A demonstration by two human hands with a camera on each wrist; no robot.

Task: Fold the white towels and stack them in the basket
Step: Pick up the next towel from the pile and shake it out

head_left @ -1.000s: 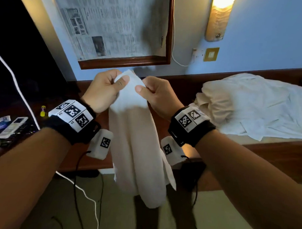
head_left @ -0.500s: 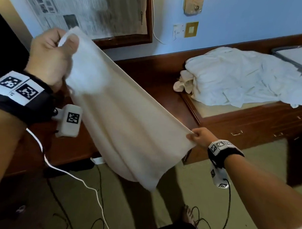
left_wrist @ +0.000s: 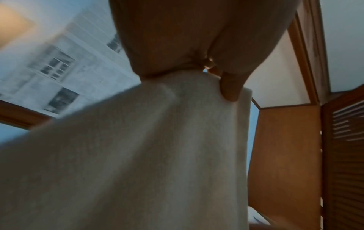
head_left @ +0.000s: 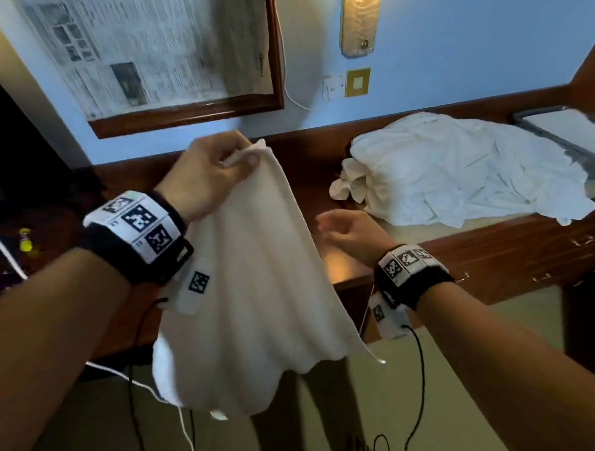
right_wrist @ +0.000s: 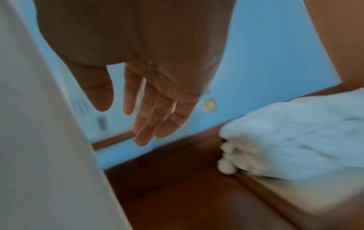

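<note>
Right hand (head_left: pixel 348 232) has let go of towel (head_left: pixel 253 291) edge — fingers now loose, apart; left hand (head_left: pixel 206 178) pinches top corner, towel hanging.

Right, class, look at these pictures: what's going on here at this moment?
A person is partway through folding towels. The left hand pinches a top corner of a white towel, which hangs loose in the air over the floor. The right hand is open and empty, beside the towel. A heap of white linen lies unfolded on the wooden counter.
</note>
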